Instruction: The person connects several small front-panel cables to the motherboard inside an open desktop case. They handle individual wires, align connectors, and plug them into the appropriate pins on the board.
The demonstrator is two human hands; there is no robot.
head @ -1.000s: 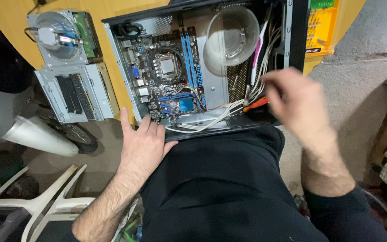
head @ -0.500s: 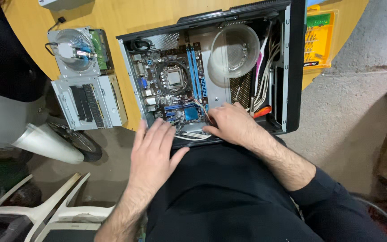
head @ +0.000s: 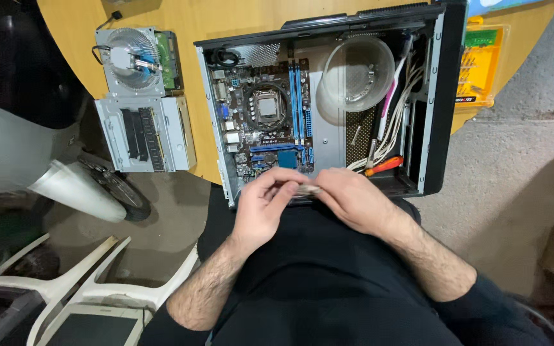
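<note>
An open black computer case (head: 447,96) lies on a round wooden table (head: 193,16), with a motherboard (head: 264,122) inside. My left hand (head: 261,208) and my right hand (head: 354,202) meet at the case's near edge. Both pinch a small pale connector with a cable (head: 308,189) between their fingertips. A clear plastic bowl (head: 357,74) sits in the case, beside a bundle of white cables (head: 395,128) and an orange-handled tool (head: 385,166).
A cooler fan (head: 128,59) and a metal bracket with memory sticks (head: 143,133) lie left of the case. A yellow bit box (head: 479,64) is on the right. White plastic chairs (head: 91,282) stand at lower left, concrete floor (head: 514,192) at right.
My right hand came in from the right over the cables to the case's near edge. My left hand lifted off the edge, and both now pinch the small connector.
</note>
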